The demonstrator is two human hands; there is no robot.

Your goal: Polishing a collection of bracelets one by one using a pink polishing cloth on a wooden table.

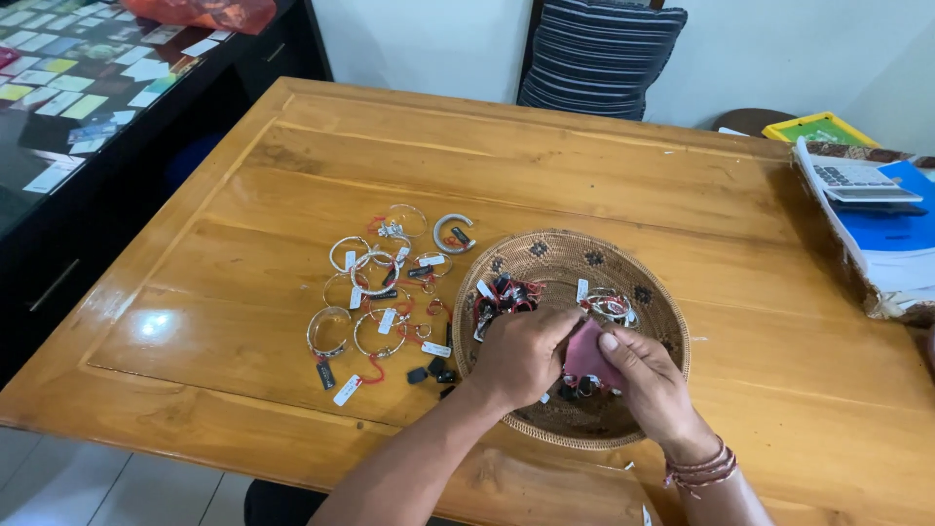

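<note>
Many tagged silver bangles (375,282) already laid out on wooden table (243,321), several left in woven basket (672,321); left hand (521,356) closed, right hand (648,385) pinching pink cloth (587,356) over basket.

A wooden table (545,166) fills the room, with a striped cushion (601,56) propped on the chair behind it. At the right edge sits a calculator (849,179) on blue papers (896,229) — a yellow-framed green tray (820,130) just beyond. To the left, a dark glass display counter (68,88) holds rows of small cards.
</note>
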